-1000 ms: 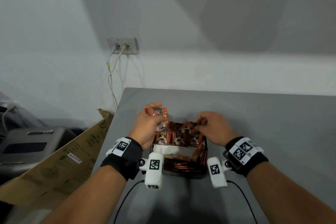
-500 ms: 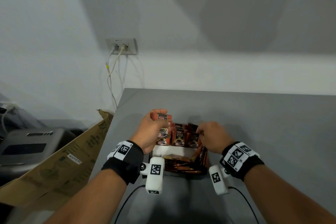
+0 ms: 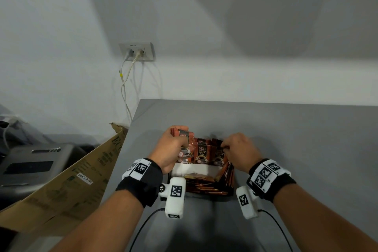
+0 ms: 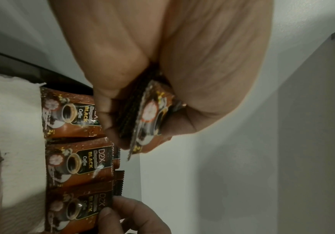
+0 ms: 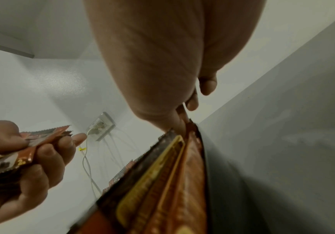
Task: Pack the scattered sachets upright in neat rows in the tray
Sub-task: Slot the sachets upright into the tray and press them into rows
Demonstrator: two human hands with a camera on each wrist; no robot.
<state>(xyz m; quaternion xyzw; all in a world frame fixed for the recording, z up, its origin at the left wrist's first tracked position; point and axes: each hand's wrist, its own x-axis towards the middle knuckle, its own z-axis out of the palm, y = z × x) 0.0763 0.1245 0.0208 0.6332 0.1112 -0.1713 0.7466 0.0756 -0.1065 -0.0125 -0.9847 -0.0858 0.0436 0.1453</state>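
Over the tray [image 3: 230,191], both hands [image 3: 170,149] [image 3: 241,150] pinch sachets [image 3: 202,152] upright.

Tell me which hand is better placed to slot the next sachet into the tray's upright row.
Left. The left hand already grips a stack of sachets just above the upright row, while the right hand is pinching a standing sachet there.

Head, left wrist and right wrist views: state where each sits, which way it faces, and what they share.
Head: worn high, faces down at the grey table; both forearms show.
Left wrist: looks along the left hand gripping brown coffee sachets.
Right wrist: looks along the right hand pinching a brown standing sachet.
Shared: both wrist views show the other hand too.
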